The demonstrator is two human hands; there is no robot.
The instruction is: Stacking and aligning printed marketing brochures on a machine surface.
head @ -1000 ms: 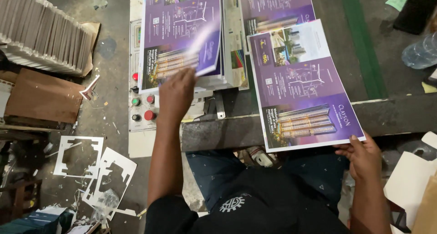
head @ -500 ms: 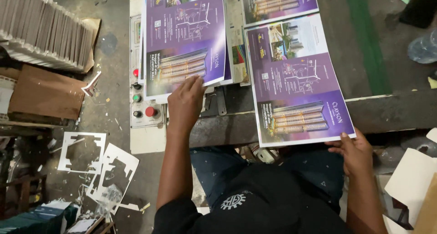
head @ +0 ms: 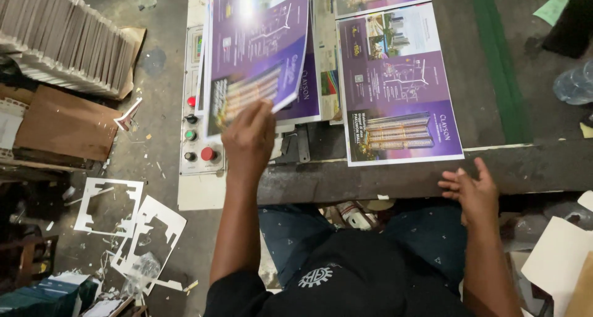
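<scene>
At a cluttered worktop (head: 395, 181), the left hand (head: 249, 133) grips a purple printed sheet (head: 259, 58) lifted over the stack; the right hand (head: 472, 190) rests open beside another laid-out sheet (head: 398, 88).

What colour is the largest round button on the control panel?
Red: the largest round button on the pale control panel, head view.

Left hand (head: 248, 133) grips the lower edge of a glossy purple printed sheet (head: 259, 51), lifted above the stack. Right hand (head: 472, 190), fingers spread, rests on the dark table edge (head: 370, 181) below another purple printed sheet (head: 398, 82). Control panel with coloured buttons (head: 197, 138) sits just left.
</scene>
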